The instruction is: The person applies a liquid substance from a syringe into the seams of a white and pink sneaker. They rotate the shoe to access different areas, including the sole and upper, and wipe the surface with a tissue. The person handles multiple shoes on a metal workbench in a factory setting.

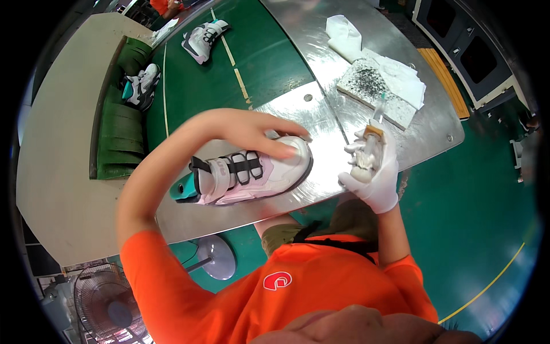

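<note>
Plainly, the left hand arches over the toe of the near shoe, thumb and fingers spread apart, though blur means I cannot tell how firmly they press. The gloved right hand curls its fingers around a brush-like tool, to the right of the shoe's toe and apart from it. The shoe lies on the metal tabletop, its long axis running from heel at left to toe at right, roughly toward the glove; the left hand is nearer and covers part of the toe. Beyond the toe, to the right, sit a pale, dark-speckled slab and a white cloth. Beyond the shoe's far side, a second shoe rests on the green surface.
</note>
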A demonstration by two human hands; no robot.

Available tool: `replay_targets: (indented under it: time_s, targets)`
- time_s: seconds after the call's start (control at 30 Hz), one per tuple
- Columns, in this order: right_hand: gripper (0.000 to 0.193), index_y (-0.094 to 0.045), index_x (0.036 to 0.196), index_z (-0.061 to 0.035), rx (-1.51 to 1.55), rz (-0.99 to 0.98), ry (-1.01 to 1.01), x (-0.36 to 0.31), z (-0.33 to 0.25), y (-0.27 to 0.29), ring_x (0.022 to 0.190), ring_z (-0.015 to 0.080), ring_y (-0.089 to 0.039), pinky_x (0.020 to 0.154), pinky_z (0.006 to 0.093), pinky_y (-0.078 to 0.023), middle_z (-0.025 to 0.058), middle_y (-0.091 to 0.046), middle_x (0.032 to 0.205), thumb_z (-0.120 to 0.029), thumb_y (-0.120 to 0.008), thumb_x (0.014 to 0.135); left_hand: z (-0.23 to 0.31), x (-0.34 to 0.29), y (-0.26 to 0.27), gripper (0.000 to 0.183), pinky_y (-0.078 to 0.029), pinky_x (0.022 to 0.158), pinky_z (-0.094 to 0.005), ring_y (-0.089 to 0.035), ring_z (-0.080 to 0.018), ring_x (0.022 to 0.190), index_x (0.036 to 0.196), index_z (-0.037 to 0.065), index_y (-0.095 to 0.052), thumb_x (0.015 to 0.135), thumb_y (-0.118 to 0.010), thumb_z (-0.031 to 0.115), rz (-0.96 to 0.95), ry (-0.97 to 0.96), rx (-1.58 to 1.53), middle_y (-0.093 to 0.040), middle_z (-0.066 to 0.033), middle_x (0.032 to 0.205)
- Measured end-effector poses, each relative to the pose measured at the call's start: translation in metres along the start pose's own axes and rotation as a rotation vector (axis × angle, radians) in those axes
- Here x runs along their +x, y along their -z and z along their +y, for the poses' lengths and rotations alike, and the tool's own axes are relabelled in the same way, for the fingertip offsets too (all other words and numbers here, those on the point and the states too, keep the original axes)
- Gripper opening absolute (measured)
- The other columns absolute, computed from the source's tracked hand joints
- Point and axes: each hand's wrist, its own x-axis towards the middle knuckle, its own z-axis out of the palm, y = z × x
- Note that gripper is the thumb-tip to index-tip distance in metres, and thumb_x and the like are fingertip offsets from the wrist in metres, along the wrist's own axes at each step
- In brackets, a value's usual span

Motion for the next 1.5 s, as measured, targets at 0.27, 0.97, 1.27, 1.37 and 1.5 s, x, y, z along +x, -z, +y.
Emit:
replay_targets:
  time_s: [0.27, 0.97, 1.27, 1.37, 1.5]
  targets:
    - [0.103, -0.027, 0.149, -0.0066, -0.065, -0.225, -0.181, 0.007, -0.041, 0.035, 0.085, 0.011, -0.05, 0.078, 0.0229, -0.045, 0.0053, -0.052, 0.101, -0.004, -0.083, 0.063, 0.047, -0.05, -0.024, 0.042, -0.045, 0.09, -0.0298, -0.058, -0.0176, 0.102, 0.116, 0.003, -0.063, 0.087, -0.072, 0.032, 0.407, 0.051, -0.037, -0.065, -0.0087, 0.106]
    - [0.135, -0.033, 0.136, 0.0172, 0.792, -0.904, -0.022, 0.045, -0.157, -0.024, 0.084, 0.0367, -0.066, 0.072, 0.0457, -0.06, 0.0268, -0.058, 0.103, -0.065, -0.086, 0.043, 0.039, -0.108, -0.075, 0.038, -0.043, 0.09, -0.0273, -0.055, -0.0151, 0.103, 0.124, 0.0, -0.06, 0.094, -0.061, 0.024, 1.236, -0.509, -0.171, -0.057, -0.0063, 0.111]
    - [0.119, -0.036, 0.136, 0.0132, 0.815, -0.917, -0.041, 0.046, -0.158, -0.041, 0.085, 0.0387, -0.066, 0.072, 0.0499, -0.059, 0.0283, -0.059, 0.098, -0.058, -0.084, 0.053, 0.032, -0.107, -0.074, 0.036, -0.043, 0.089, -0.0265, -0.055, -0.0145, 0.103, 0.123, 0.002, -0.061, 0.094, -0.061, 0.023, 1.217, -0.549, -0.232, -0.057, -0.0062, 0.111]
    - [0.104, -0.037, 0.136, 0.0109, 0.794, -0.955, 0.041, 0.047, -0.157, -0.046, 0.083, 0.0408, -0.066, 0.073, 0.0502, -0.059, 0.0296, -0.059, 0.096, -0.052, -0.079, 0.066, 0.032, -0.108, -0.073, 0.037, -0.044, 0.089, -0.0266, -0.055, -0.0145, 0.102, 0.123, 0.003, -0.061, 0.094, -0.062, 0.025, 1.229, -0.518, -0.191, -0.057, -0.006, 0.111]
    - [0.086, -0.038, 0.135, 0.0108, 0.803, -0.923, -0.11, 0.051, -0.151, -0.041, 0.078, 0.0416, -0.066, 0.07, 0.0486, -0.058, 0.0303, -0.058, 0.093, -0.042, -0.074, 0.077, 0.028, -0.106, -0.074, 0.038, -0.044, 0.089, -0.0271, -0.056, -0.0147, 0.102, 0.123, 0.003, -0.062, 0.094, -0.063, 0.027, 1.244, -0.56, -0.191, -0.058, -0.0059, 0.111]
